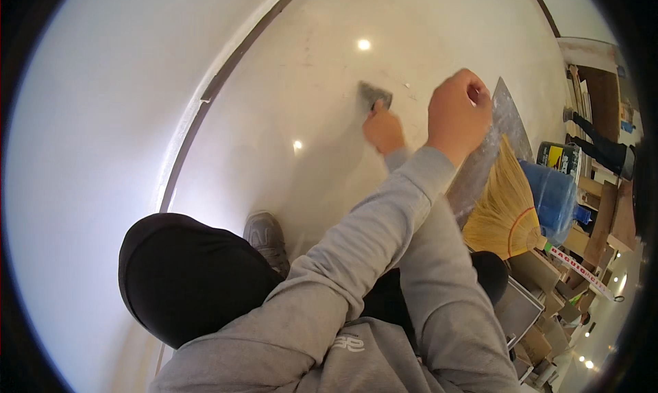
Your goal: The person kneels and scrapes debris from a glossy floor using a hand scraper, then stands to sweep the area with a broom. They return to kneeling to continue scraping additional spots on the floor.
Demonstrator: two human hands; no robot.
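Observation:
My forearms cross, the left passing over the right. My right hand [384,131] is closed on the handle of a putty knife [375,95], whose grey blade lies against the glossy pale floor [322,57]. Up and to the right, my left hand [459,115] hangs above the floor with its fingers curled in; whatever they may hold is hidden. A small white crumb [407,86] lies between the two hands. Beside my left hand is a grey, smeared flat sheet [510,118] with a pointed corner, partly covered by a straw broom [506,201].
A blue water jug [548,194] and a dark bucket [558,156] stand beyond the broom. Cardboard boxes [538,273] and boards crowd the right side, where another person's dark-clothed legs [600,139] show. A dark strip [205,101] edges the floor along the white wall at left.

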